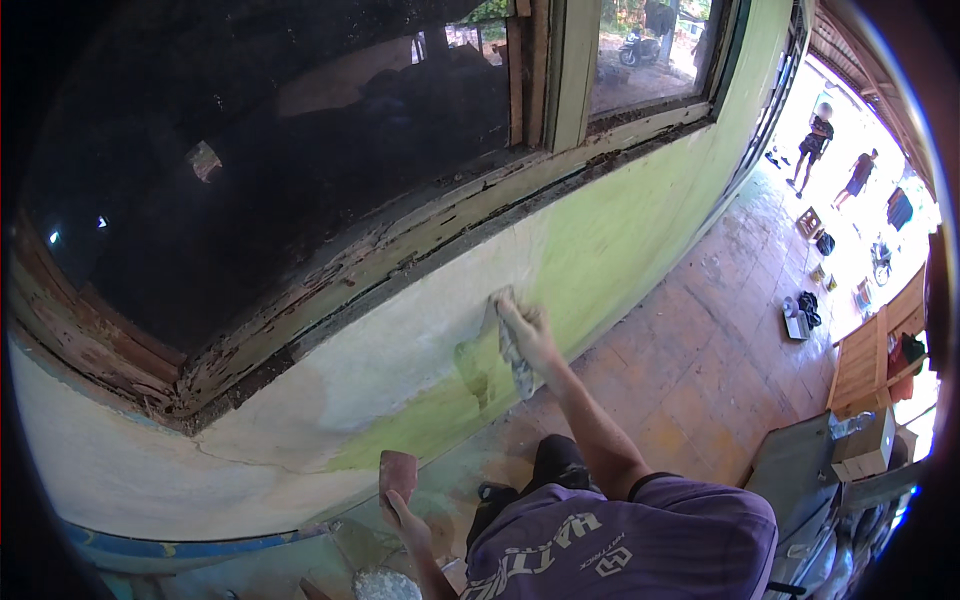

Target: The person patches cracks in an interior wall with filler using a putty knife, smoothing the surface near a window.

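My right hand (530, 328) reaches out to the painted wall (610, 250), closed around a crumpled greyish rag (516, 370) that hangs below the fingers. The top of the rag is at the wall, near the border between a whitish area and light green paint. A darker patch (474, 372) shows on the wall just left of it. Lower down, my left hand (402, 512) grips a flat reddish-brown rectangular piece (398, 470), held up apart from the wall; its exact kind is unclear.
A worn wooden window frame (400, 250) with chipped edges runs above the wall. Below lies a tiled floor (670, 370). A whitish rounded thing (385, 583) sits near my left forearm. Wooden furniture (880, 345) and boxes stand at right; two people (815, 145) are far off.
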`<state>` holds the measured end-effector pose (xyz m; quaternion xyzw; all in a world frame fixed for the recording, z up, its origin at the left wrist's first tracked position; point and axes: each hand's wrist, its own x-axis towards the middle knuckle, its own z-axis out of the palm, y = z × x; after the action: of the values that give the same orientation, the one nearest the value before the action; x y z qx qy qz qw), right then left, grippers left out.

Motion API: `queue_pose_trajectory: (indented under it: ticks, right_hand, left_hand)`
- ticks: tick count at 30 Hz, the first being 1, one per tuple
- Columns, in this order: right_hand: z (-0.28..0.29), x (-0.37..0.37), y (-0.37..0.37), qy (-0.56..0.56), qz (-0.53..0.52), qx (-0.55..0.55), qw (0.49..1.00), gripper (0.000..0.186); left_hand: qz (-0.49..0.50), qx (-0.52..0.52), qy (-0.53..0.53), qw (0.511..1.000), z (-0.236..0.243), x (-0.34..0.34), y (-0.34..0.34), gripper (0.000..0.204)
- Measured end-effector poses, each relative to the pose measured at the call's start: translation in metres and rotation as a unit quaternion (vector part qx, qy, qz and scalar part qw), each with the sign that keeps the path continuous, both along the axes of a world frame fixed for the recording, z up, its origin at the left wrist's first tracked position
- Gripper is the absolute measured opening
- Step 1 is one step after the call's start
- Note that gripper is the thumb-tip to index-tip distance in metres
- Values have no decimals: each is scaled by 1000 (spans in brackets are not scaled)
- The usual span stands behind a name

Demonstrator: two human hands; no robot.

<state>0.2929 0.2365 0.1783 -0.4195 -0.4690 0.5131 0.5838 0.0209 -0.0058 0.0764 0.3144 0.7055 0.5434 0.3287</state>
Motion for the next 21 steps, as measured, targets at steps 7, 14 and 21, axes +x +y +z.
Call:
queue_pose_trajectory:
  ticks: [7,14,21]
  right_hand:
    - [84,29,14,64,-25,13,998,44]
    - [-49,59,20,29,16,-17,999,43]
    - [23,74,17,-55,7,4,998,42]
  left_hand:
    - [-10,28,127,991,-50,-17,-8,65]
    - [134,41,-86,986,-17,49,20,60]
    - [106,21,-64,992,-10,96,42,62]
